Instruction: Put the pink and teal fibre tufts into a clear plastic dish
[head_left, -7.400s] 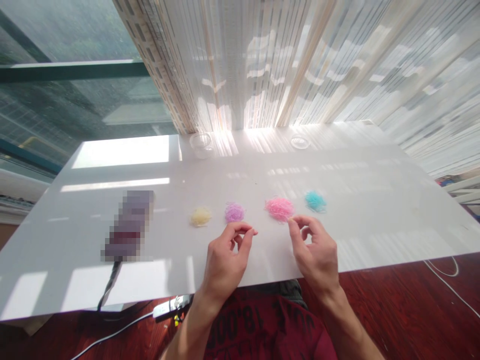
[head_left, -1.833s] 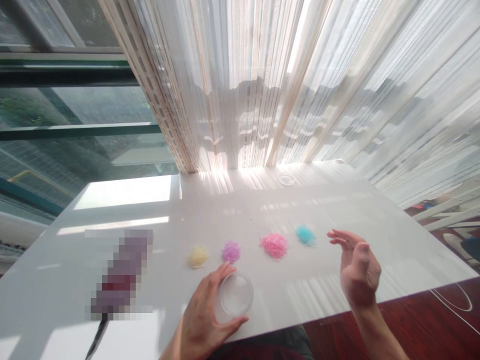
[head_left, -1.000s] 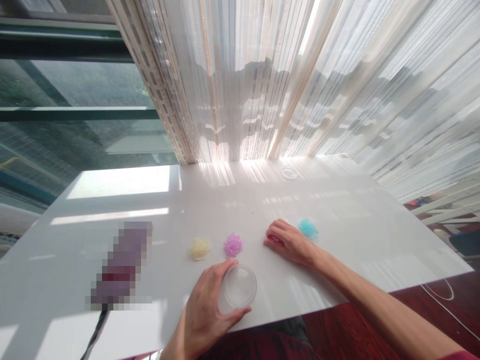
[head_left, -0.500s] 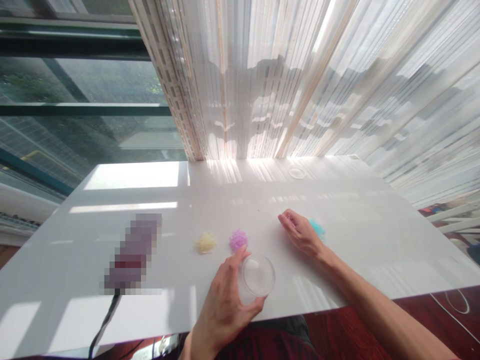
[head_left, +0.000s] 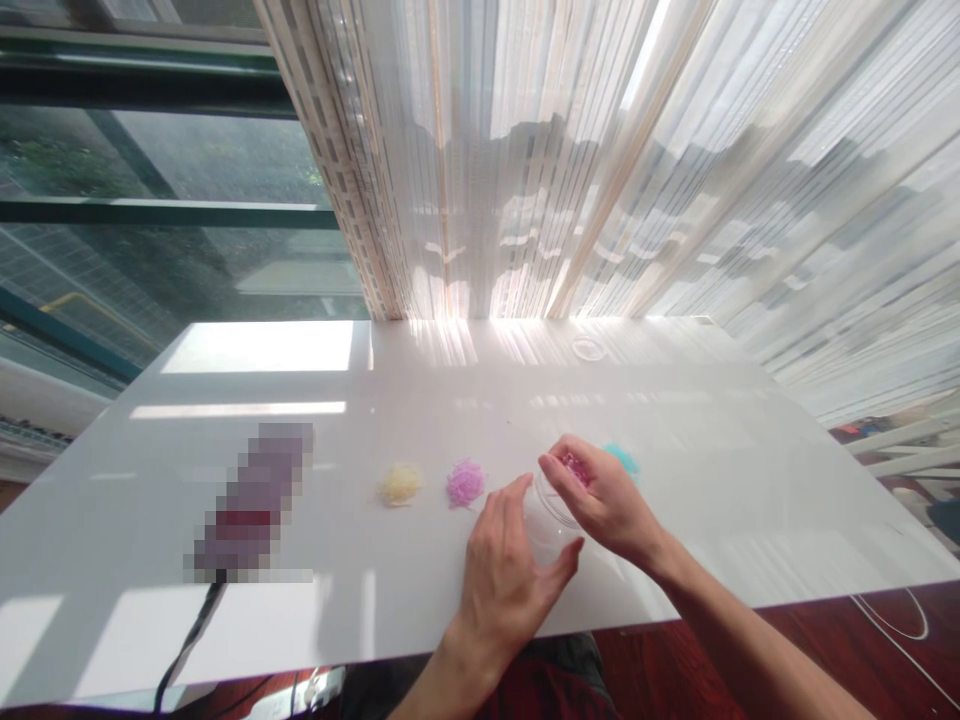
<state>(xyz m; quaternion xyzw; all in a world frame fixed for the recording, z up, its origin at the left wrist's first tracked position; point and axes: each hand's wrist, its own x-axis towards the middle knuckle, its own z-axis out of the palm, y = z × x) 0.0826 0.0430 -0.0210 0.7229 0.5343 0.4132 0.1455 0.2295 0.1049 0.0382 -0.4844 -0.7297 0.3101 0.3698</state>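
My left hand (head_left: pixel 510 565) is wrapped round a clear round container (head_left: pixel 551 540), tilted toward my right hand. My right hand (head_left: pixel 600 495) is closed on small dark pink pieces (head_left: pixel 574 468), which show between its curled fingers. It hovers over the container's rim and hides part of it. To the left on the table are a pile of light purple pieces (head_left: pixel 466 483) and a pile of pale yellow pieces (head_left: pixel 400 485). Behind my right hand lies a turquoise pile (head_left: pixel 621 460), partly hidden.
The white table (head_left: pixel 262 620) runs up to a striped sheer curtain (head_left: pixel 510 200) and a window. At the back lies a clear round lid-like disc (head_left: pixel 589 348). On the left is a blurred-out purple object (head_left: pixel 251 500) with a dark strap (head_left: pixel 180 650).
My left hand has moved the container right and tilted it. My right hand has come in from the right to its rim, still closed on the pink pieces.
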